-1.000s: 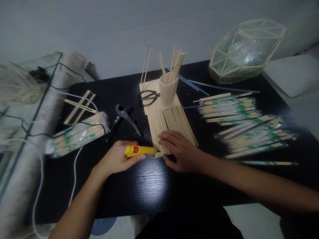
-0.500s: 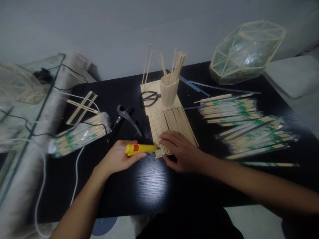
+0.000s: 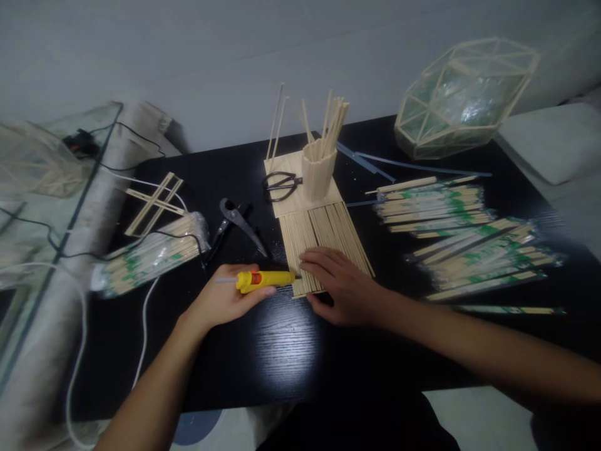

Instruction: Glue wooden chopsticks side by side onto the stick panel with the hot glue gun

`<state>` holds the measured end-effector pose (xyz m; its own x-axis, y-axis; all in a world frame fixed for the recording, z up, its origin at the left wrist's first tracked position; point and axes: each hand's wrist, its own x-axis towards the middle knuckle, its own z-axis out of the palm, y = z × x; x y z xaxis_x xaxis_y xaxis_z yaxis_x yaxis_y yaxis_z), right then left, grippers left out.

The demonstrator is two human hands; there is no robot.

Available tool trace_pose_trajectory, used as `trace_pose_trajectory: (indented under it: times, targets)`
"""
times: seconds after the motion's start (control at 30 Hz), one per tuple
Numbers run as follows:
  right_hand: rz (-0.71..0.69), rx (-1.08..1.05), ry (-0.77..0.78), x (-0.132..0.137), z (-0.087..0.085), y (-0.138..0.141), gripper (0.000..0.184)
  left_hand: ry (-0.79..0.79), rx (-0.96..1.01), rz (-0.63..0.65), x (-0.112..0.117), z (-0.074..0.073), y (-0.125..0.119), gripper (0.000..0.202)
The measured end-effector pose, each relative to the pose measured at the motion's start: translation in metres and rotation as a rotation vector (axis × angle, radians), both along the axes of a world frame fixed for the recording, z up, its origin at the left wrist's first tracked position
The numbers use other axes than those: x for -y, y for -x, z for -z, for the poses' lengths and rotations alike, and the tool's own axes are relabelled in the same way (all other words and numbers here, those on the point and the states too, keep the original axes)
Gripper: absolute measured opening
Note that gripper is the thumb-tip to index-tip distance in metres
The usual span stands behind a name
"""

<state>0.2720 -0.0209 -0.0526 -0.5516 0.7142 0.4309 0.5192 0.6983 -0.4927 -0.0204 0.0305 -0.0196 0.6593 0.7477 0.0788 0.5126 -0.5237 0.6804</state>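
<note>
Head view: what's hard to make out w/ the L hand?

L hand [image 3: 223,300] is clamped on the yellow glue gun [image 3: 265,280]; grip + trigger are hidden in the palm, most fingers tucked behind. Thumb runs along the near side. Translucent glue stick [image 3: 225,280] pokes out the back.

And the nozzle?

Dark tip, v. small, at the near left corner of the stick mat [image 3: 300,232]. Can't tell if it touches.

R hand?

R hand [image 3: 342,285] lies flat-ish on the mat, fingers close tog., thumb apart at the near edge. Palm covers the near R part, so those stick ends are out of sight.

Where's the mat?

Mid-table, against a smooth pale wood panel [image 3: 293,207]. Thin straight sticks side by side, ribbed, w/ a dark gap.

On the panel?

Ribbed, many-sided wooden cup [image 3: 318,178] w/ loose sticks; their lower ends are hidden. Scissors [image 3: 284,185] beside it: black loops visible, can't make out the blades.

Rest?

Metal pliers [image 3: 241,225], chopstick packs [image 3: 436,203] in shiny plastic, green print blurred. Faceted stick frame [image 3: 462,103] w/ glossy clear panes, back R.
</note>
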Motion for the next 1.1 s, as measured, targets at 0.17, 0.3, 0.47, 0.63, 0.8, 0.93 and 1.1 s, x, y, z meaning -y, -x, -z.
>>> trace_pose_trajectory:
  times: [0.17, 0.3, 0.47, 0.63, 0.8, 0.93, 1.1]
  targets:
    - [0.003, -0.008, 0.017, 0.0001, 0.0012, 0.0, 0.051, -0.015, -0.019, 0.01, -0.0005, 0.0001, -0.0001, 0.042]
    - [0.003, -0.003, 0.028, 0.0005, 0.0008, 0.0001, 0.053, -0.011, -0.022, 0.011, -0.0007, -0.0004, -0.0002, 0.043]
    - [0.008, 0.001, 0.016, 0.0003, 0.001, 0.0001, 0.05, -0.041, -0.018, 0.013, -0.001, 0.0, -0.0003, 0.042]
    - [0.008, 0.0, 0.004, 0.0, 0.0011, 0.0, 0.048, -0.06, -0.009, 0.01, -0.0017, 0.0002, -0.0002, 0.042]
    - [0.007, -0.008, 0.012, 0.0, 0.0009, -0.0003, 0.053, -0.106, -0.01, 0.009, -0.0023, -0.0009, -0.0007, 0.043]
    - [0.02, -0.007, 0.031, 0.0006, 0.001, -0.0002, 0.063, -0.111, -0.004, -0.009, -0.0023, -0.0005, -0.0007, 0.043]
    - [0.029, -0.013, 0.044, 0.0011, 0.0017, 0.0, 0.07, -0.167, 0.018, -0.048, -0.0032, 0.0, -0.0001, 0.037]
